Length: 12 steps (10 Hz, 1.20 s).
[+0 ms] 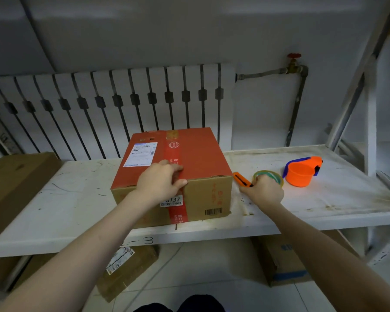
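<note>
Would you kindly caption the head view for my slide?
Left hand rests on the taped box; right hand grips an orange cutter beside it.

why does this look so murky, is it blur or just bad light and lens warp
Head view: dim, flat light, no glare; wide-angle lens bows the white shelf edge and white ribbed radiator; upper wall is soft, yet the red-topped cardboard box, the left hand on it and the right hand gripping the orange utility knife are sharp.
</note>
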Each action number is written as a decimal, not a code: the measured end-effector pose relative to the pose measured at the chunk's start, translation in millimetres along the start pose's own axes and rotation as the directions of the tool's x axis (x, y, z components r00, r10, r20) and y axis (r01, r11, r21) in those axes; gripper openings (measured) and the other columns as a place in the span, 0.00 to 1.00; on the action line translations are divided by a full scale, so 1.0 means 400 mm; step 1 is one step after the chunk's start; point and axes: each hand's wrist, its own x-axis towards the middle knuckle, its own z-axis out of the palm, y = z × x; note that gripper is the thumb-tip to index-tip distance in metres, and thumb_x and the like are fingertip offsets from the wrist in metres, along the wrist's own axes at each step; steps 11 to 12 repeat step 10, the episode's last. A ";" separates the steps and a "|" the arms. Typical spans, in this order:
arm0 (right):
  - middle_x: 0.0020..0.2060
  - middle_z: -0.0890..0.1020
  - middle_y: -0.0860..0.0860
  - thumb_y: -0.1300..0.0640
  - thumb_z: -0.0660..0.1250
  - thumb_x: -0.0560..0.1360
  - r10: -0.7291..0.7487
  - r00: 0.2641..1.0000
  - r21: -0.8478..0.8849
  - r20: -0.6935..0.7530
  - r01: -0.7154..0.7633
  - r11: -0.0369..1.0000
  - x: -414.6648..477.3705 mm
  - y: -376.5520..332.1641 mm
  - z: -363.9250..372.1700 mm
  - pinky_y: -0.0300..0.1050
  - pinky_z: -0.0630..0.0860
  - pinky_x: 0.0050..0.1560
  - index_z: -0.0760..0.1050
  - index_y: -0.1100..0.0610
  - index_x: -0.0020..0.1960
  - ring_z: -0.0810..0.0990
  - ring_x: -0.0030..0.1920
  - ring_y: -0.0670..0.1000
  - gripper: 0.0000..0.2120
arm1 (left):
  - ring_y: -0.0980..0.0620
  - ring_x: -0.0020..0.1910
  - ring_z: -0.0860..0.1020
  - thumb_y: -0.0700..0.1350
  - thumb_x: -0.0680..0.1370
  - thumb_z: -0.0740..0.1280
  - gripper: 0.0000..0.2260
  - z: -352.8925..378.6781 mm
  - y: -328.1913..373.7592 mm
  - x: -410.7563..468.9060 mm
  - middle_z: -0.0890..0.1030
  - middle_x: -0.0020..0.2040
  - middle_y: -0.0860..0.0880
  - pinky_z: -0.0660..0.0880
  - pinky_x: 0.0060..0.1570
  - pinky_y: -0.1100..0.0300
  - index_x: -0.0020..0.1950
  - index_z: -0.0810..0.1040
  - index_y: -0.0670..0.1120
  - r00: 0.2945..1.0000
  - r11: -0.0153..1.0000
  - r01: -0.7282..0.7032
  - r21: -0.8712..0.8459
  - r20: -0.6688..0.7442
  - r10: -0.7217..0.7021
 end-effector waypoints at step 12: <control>0.55 0.81 0.49 0.54 0.61 0.78 -0.628 0.778 0.267 -0.013 0.608 0.748 -0.178 -0.209 -0.197 0.43 0.72 0.58 0.77 0.53 0.58 0.77 0.56 0.48 0.12 | 0.47 0.71 0.67 0.50 0.77 0.65 0.27 -0.115 -0.007 -0.048 0.67 0.73 0.46 0.66 0.68 0.51 0.74 0.61 0.50 1.000 0.949 -0.012 -0.316 -0.031 0.002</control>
